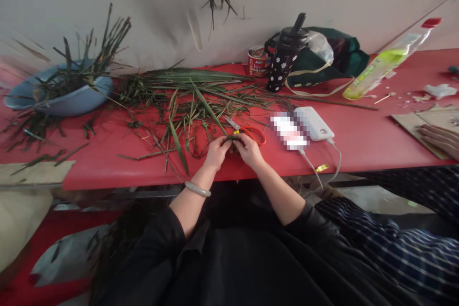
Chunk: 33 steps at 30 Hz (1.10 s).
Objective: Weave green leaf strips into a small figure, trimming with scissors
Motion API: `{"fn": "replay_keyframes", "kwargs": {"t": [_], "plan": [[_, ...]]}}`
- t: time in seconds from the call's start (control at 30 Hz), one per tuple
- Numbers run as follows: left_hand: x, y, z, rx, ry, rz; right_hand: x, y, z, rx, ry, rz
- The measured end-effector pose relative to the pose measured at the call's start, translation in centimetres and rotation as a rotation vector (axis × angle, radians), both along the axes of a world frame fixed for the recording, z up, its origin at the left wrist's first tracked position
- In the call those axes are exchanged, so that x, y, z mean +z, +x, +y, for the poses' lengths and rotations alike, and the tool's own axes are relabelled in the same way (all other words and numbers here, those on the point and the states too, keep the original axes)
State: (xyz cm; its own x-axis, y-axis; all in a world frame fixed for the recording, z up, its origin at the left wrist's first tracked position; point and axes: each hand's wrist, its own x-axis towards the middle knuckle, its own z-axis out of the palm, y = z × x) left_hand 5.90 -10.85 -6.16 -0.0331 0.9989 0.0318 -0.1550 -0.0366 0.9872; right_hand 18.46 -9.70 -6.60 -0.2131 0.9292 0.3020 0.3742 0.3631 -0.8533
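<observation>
My left hand (217, 149) and my right hand (248, 149) meet at the front of the red table (358, 143), both pinched on a small folded green leaf piece (233, 138) held between them. A pale bangle (197, 189) rings my left wrist. Red-handled scissors (247, 130) lie just behind my right hand. Loose long green leaves (190, 100) are spread over the table behind and to the left of my hands.
A blue basin (60, 98) of leaf stalks sits far left. A white power bank (314, 123) with cable, a phone (289, 130), a dark tumbler (287, 55), a cup (258, 61), a green bag (340, 57) and a bottle (387, 62) stand right. Another person's hand (441, 138) rests on cardboard far right.
</observation>
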Motion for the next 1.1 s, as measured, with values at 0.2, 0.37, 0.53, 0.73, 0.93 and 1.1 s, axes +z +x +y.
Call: {"fn": "replay_keyframes", "kwargs": {"t": [0.2,0.37,0.53,0.73,0.93,1.1], "plan": [[-0.1,0.1,-0.1,0.018,-0.004,0.02,0.4,0.1,-0.3,-0.015,0.044,0.009],[0.1,0.3,-0.2,0.045,0.007,-0.037,0.6,0.1,-0.5,-0.066,0.038,0.005],[-0.3,0.3,0.0,0.036,-0.01,-0.097,0.0,-0.1,-0.4,-0.026,0.099,0.024],[-0.2,0.1,-0.2,0.047,0.0,-0.142,-0.5,-0.1,-0.2,0.009,0.161,-0.005],[-0.2,0.0,-0.1,0.091,-0.035,-0.16,0.1,-0.2,-0.5,0.008,0.171,-0.116],[-0.3,-0.1,0.0,0.07,-0.062,-0.14,0.2,-0.1,-0.4,-0.028,0.177,-0.108]]}}
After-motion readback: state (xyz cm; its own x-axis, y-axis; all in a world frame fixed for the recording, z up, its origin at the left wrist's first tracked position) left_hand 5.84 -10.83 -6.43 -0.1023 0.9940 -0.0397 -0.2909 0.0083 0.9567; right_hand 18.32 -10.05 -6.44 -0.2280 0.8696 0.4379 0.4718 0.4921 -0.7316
